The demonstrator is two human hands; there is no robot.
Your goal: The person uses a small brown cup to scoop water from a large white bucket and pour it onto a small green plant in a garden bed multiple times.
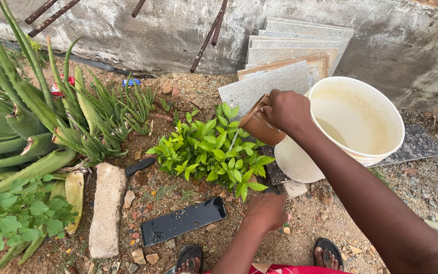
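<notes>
Garden soil under right hand (286, 109) clenched around brown cup (259, 126), left hand (265, 210) loosely curled, empty.

A smooth brown plastic cup (259, 126) tips beside a matt cream plastic bucket (300, 162), near a glossy wet black stone tile (183, 221), rough grey speckled slabs (264, 89), rusty metal rods (210, 35) and a coarse concrete wall (128, 30).

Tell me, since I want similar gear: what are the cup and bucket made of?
Cup: probably plastic, brown, smooth and matte, moulded handle. Bucket: likely plastic too, cream-white, thin rim, slightly stained inside. Neither can be confirmed by look alone.
</notes>
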